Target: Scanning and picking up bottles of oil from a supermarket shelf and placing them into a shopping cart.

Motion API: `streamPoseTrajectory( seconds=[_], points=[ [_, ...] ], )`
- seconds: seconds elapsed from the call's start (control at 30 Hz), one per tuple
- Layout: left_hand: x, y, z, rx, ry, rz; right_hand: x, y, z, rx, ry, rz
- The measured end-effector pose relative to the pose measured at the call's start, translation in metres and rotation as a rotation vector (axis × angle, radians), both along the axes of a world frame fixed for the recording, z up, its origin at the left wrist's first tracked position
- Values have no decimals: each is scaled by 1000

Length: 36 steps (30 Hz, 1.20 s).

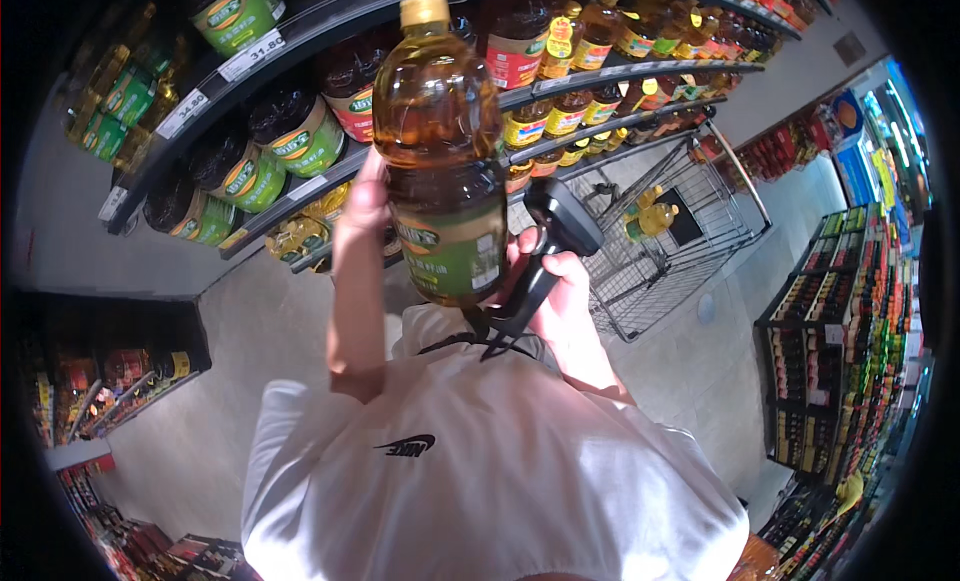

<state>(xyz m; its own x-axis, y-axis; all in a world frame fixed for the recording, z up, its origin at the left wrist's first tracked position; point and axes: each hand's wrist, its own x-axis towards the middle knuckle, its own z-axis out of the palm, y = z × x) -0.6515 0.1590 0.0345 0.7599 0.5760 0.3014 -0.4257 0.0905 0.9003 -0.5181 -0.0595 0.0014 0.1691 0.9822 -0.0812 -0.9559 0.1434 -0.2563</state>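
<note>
A large clear plastic bottle of amber cooking oil (442, 153) stands upright in front of my chest. It has a gold cap and a green label that bears writing. My left hand (369, 194) grips its left side, the fingers mostly hidden behind it. In my right hand (562, 288) is a black handheld barcode scanner (555, 228), its head pointing up and its cable hanging from the handle. The scanner is beside the bottle's lower right side; whether the right fingers touch the bottle is unclear.
Shelves with price tags (253, 54) curve ahead, holding dark oil jugs (304, 134) and smaller bottles (566, 115). To the right stands a wire shopping cart (637, 273) with oil bottles (656, 217) in it. Beyond it is a stocked display rack (817, 311); another shelf (150, 401) lies left.
</note>
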Motion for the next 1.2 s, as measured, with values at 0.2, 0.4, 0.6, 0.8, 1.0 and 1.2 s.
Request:
streamPoseTrajectory(
  seconds=[0.2, 0.4, 0.6, 0.8, 1.0, 1.2],
  points=[
    [22, -8, -109, -711, 0, 225, 19, -24, -6, -120, -251, 71],
    [18, -8, -142, -770, -189, 150, 27, -78, 26, -415, -935, 90],
    [28, -12, -147, -765, -111, 205, 19, -89, 18, -499, -1018, 97],
    [30, -14, -144, -663, -96, 152, 24, -94, 0, -433, -1004, 120],
    [26, -12, -150, -654, -130, 192, 32, -91, -14, -339, -1003, 173],
    [23, -14, -150, -612, -145, 164, 22, -65, -8, -437, -657, 52]
  ],
)
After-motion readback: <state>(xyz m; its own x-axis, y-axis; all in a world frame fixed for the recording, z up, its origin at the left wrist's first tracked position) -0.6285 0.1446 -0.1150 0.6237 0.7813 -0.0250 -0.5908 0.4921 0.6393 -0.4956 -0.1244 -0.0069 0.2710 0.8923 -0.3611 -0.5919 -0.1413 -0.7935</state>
